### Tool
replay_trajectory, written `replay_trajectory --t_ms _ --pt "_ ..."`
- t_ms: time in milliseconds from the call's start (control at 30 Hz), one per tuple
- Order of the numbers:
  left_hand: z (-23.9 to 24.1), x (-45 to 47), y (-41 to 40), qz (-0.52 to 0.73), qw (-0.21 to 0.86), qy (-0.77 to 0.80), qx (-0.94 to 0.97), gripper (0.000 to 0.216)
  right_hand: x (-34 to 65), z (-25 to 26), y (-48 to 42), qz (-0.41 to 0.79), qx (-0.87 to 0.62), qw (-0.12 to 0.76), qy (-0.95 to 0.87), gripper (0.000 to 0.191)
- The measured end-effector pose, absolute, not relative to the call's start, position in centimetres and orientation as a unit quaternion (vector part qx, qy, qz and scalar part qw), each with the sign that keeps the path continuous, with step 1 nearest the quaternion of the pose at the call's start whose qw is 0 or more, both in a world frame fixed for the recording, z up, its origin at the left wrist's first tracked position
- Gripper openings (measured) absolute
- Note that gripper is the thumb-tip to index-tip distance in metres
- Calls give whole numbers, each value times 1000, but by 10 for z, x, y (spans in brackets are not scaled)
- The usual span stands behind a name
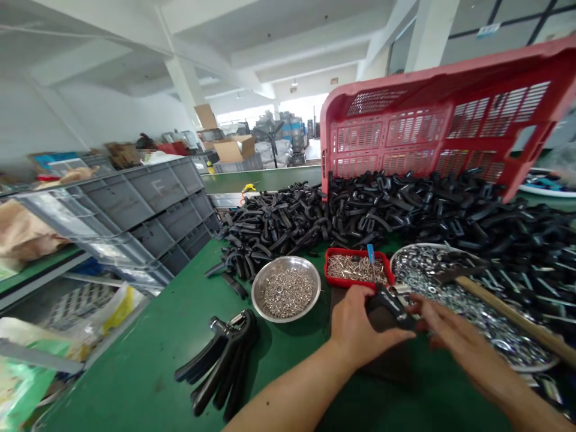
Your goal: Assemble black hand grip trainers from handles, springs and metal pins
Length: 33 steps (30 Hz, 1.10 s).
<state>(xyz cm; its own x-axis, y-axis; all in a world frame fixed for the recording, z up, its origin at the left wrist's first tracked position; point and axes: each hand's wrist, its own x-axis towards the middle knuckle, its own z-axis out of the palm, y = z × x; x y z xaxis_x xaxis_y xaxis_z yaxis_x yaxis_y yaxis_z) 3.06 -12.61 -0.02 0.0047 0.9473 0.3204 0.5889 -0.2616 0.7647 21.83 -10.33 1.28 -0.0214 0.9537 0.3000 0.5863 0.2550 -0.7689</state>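
Observation:
My left hand (360, 330) is closed around a black plastic handle (389, 305), thumb along its near side. My right hand (450, 330) meets it from the right, fingers pinched at a silver metal part (400, 290) by the handle's upper end; that part's exact shape is unclear. Both hands are over a dark pad (387, 363) on the green table. Just beyond them is a red tray (336, 282) of small metal pins, with a blue-handled tool (371, 253) standing in it. Several black hand grip strengtheners with springs (225, 354) lie to the left.
A steel bowl (257, 300) holds small metal pieces. On the right, a hammer (499, 300) lies across a wide basin (535, 365) of shiny hardware. Black handles (288, 219) are heaped behind, under a tipped red crate (330, 132). Grey crates (135, 204) stand at left; a person (155, 153) is behind.

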Motion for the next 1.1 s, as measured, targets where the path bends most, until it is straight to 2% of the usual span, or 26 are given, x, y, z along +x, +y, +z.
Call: replay_trajectory --t_ms 33,100,200,267,333,467,567,667,833,933,1100 --pt "1 35 -127 393 202 570 693 68 196 11 -102 355 -559 434 -611 37" --pt "6 34 -123 336 177 557 739 68 164 3 -96 506 -538 501 -451 32" --pt "17 9 -91 267 118 562 774 54 149 -14 -84 587 -498 558 -311 31" --pt "27 -17 -53 247 37 649 719 40 151 -25 -81 597 -489 561 -301 31" --pt "35 -42 -10 176 -31 723 668 32 154 -32 -82 601 -499 534 -324 31" --pt "39 -65 63 113 -20 748 654 30 155 -33 -88 612 -530 451 -374 31" --pt "37 -67 90 69 -4 753 654 35 154 -32 -88 614 -536 439 -379 31" --pt "34 -65 94 33 13 731 682 37 153 -35 -87 618 -507 456 -392 32" --pt "15 -54 77 -4 30 698 715 28 150 -41 -87 596 -481 486 -420 36" --pt "4 -43 71 0 16 703 711 31 150 -42 -87 588 -471 498 -430 37" --pt "6 -39 74 20 42 686 726 25 154 -41 -89 582 -461 499 -447 36"
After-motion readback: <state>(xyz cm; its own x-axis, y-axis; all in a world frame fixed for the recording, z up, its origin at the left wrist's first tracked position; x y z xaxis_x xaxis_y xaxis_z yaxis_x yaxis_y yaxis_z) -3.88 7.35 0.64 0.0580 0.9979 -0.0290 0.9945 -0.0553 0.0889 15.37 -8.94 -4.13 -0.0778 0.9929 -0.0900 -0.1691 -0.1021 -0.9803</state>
